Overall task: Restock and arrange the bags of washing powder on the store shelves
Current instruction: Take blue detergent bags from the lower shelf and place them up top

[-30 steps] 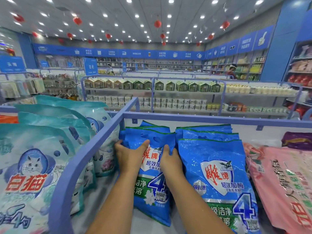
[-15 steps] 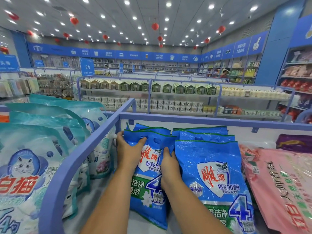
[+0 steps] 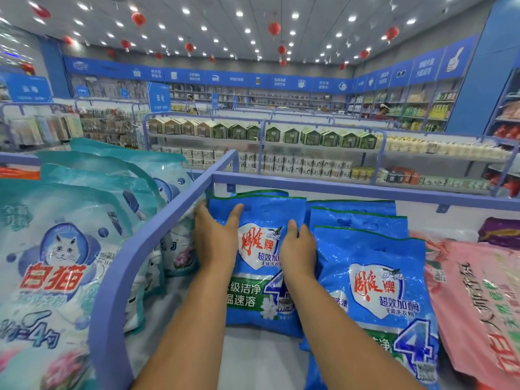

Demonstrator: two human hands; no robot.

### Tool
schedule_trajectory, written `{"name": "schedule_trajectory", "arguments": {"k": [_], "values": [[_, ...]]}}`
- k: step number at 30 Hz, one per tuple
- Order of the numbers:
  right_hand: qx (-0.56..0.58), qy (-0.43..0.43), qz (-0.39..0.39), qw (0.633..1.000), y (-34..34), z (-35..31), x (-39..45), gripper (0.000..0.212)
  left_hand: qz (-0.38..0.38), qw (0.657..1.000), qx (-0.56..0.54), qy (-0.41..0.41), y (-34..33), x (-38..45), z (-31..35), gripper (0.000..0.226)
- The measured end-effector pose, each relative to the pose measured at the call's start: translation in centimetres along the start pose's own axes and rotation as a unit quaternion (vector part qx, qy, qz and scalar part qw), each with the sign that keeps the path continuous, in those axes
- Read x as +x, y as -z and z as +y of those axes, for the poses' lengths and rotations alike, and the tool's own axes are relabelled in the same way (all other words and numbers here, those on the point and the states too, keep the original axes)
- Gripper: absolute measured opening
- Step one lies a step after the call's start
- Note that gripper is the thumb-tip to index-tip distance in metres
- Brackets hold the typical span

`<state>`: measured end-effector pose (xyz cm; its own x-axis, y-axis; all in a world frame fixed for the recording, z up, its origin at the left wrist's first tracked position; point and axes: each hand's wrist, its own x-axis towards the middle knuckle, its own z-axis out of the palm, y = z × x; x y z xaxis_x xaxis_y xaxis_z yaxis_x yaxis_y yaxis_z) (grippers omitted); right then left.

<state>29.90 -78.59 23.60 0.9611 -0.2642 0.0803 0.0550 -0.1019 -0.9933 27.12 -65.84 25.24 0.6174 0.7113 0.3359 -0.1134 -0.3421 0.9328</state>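
Note:
A blue bag of washing powder (image 3: 261,277) leans at the front of the left blue stack on the white shelf (image 3: 259,358). My left hand (image 3: 215,237) grips its upper left edge, thumb across the front. My right hand (image 3: 297,249) holds its right edge, thumb on the front, fingers tucked between it and the neighbouring blue stack (image 3: 374,282). More blue bags stand behind both stacks.
A lilac shelf rail (image 3: 146,243) divides this bay from teal cat-logo bags (image 3: 56,263) on the left. Pink bags (image 3: 478,299) and a purple bag (image 3: 501,232) lie to the right. Further aisles of goods stand behind.
Both hands have slid slightly along the blue bag, pressing it back against its stack; the camera has dipped a little.

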Motion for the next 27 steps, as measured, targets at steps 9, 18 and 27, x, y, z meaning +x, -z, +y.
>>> {"name": "schedule_trajectory", "arguments": {"k": [9,18,27], "values": [[0.122,0.009,0.076,0.99,-1.9,-0.3,-0.7,0.032,-0.205,0.963,0.166,0.061,5.0,-6.5,-4.9,0.136],[-0.088,-0.007,-0.032,0.996,-1.6,0.0,-2.5,0.073,-0.144,0.982,0.124,0.027,5.9,-6.5,-4.8,0.101],[-0.249,0.112,-0.136,0.952,0.4,5.7,-5.4,0.074,-0.282,0.877,0.377,-0.094,4.3,-6.9,-5.8,0.065]]}}
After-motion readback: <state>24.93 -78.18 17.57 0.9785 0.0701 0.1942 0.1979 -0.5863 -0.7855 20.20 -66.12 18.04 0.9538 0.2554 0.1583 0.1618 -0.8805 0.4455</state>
